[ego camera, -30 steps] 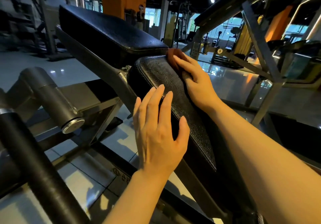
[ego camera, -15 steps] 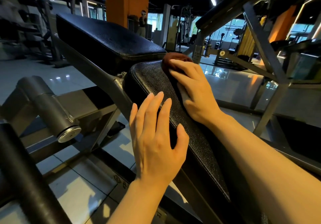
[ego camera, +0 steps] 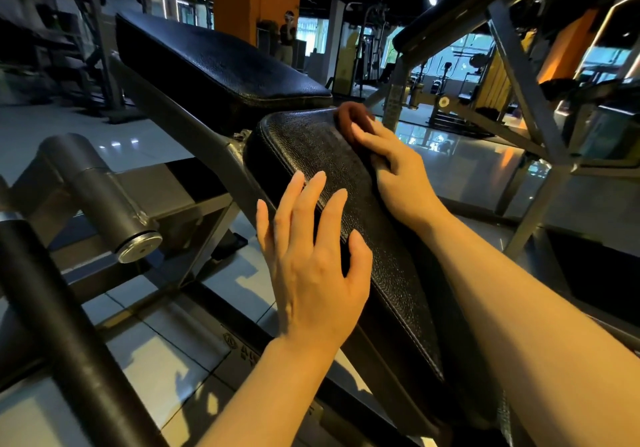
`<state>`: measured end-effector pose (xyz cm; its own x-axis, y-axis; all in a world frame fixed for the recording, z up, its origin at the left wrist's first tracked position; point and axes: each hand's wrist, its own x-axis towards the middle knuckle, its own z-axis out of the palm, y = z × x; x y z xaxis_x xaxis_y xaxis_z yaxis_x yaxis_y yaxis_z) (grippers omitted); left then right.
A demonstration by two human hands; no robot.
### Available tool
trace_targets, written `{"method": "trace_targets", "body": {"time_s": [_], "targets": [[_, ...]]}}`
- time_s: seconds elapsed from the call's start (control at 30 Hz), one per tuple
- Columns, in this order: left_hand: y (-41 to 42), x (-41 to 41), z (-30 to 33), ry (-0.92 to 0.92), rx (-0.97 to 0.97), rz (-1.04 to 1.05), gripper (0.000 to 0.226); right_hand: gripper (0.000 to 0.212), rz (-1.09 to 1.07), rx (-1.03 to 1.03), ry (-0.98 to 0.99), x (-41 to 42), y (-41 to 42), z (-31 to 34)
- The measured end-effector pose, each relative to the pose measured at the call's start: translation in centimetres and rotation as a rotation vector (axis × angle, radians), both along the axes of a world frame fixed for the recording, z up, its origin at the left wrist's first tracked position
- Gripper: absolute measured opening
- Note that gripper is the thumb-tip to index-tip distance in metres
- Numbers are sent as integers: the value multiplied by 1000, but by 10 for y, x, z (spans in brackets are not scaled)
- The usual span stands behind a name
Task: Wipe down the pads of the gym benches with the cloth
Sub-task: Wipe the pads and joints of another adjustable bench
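Note:
A black textured bench pad slopes up and away from me. Beyond it lies a second black pad. A brown cloth sits bunched at the near pad's far right corner. My right hand holds it against the pad, fingers bent over it along the right edge. My left hand rests on the near pad's left side with its fingers straight and spread, holding nothing.
A grey roller with a metal end cap and a thick black padded bar stand at the left. Grey frame struts cross at the right. Tiled floor lies below. Other gym machines and a distant person fill the background.
My right hand stays at the pad's far right corner on the cloth, its fingers now more bent over the edge. My left hand's fingers have spread a little.

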<state>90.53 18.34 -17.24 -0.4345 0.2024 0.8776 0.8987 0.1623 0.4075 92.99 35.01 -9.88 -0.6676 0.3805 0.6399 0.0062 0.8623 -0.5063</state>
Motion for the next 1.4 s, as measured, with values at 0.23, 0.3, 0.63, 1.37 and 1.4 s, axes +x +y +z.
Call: {"method": "trace_targets", "body": {"time_s": [0.23,0.3,0.63,1.37,1.4], "targets": [[-12,14,-7,0,-55,-36,37,58,-200,-110,31,13,-8,-11],[-14,15,-7,1,-65,-47,39,58,-73,-68,69,23,-31,-16],[-24,24,-14,-26,-94,-75,45,56,-202,-131,56,40,-33,-33],[-27,52,-33,14,-154,-183,39,57,-472,-324,16,154,-50,-107],[-27,52,-33,22,-152,-188,38,55,-501,-353,14,154,-55,-107]]}}
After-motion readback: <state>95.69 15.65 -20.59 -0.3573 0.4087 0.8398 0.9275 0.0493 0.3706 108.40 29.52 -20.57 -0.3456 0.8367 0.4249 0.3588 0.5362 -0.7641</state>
